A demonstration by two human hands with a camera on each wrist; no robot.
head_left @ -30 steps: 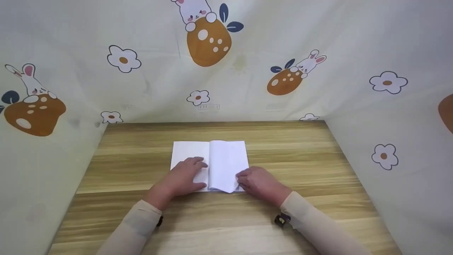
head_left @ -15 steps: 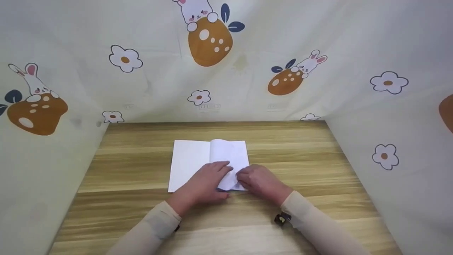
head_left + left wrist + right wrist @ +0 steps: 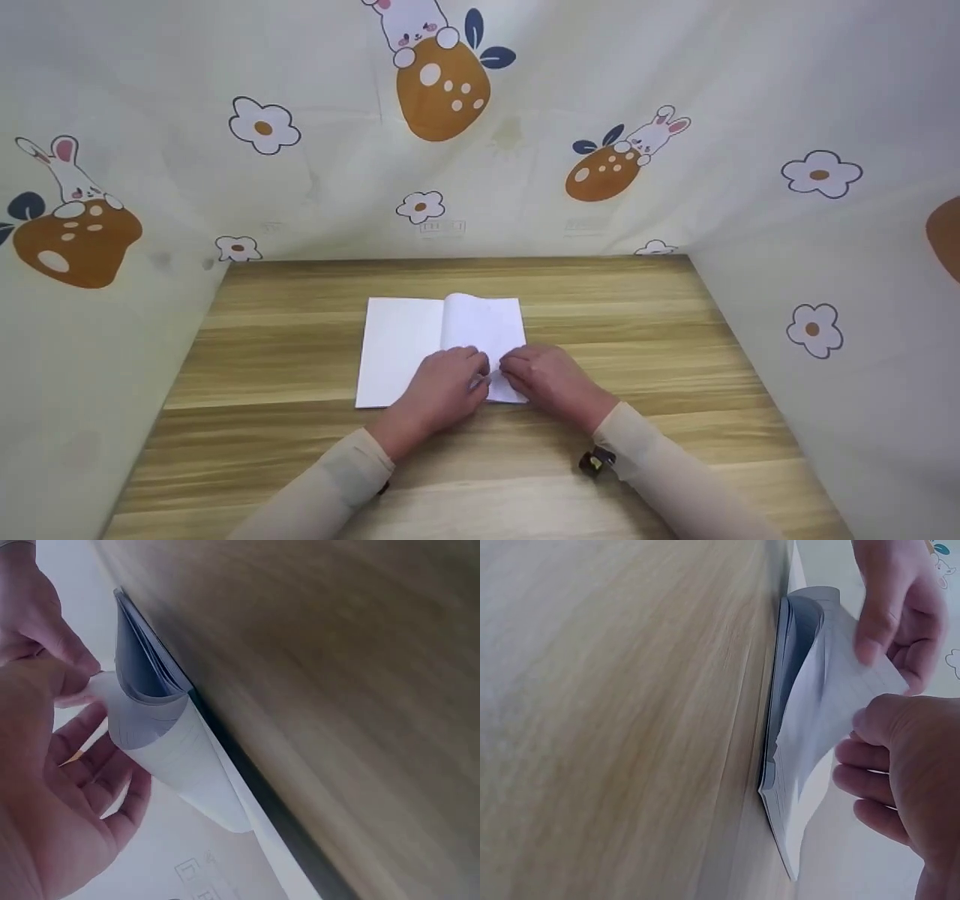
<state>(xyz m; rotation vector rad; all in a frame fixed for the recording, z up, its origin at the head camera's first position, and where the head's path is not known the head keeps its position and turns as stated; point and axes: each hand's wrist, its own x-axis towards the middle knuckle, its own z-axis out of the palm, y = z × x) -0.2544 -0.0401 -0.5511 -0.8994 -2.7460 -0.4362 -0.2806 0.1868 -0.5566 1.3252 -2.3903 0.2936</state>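
Observation:
An open notebook point(image 3: 397, 349) with white pages lies on the wooden table. One right-side page point(image 3: 832, 690) is lifted and curves up away from the pages under it. My left hand point(image 3: 448, 384) reaches over the lower middle of the notebook and pinches the raised edge of this page between thumb and fingers. From the other side, my right hand point(image 3: 555, 381) pinches the same page near its lower corner, thumb against the paper. Both hands' fingertips are close together, as the left wrist view also shows beside the curled sheet point(image 3: 142, 720).
Bare wooden tabletop point(image 3: 637, 315) surrounds the notebook. A pale cloth printed with rabbits and flowers point(image 3: 337, 180) hangs at the back and both sides. A small dark device point(image 3: 598, 462) sits at the right wrist.
The left hand has moved right from the left page to the lifted page, and its fingers have closed on that page's edge. The right hand stays nearly in place.

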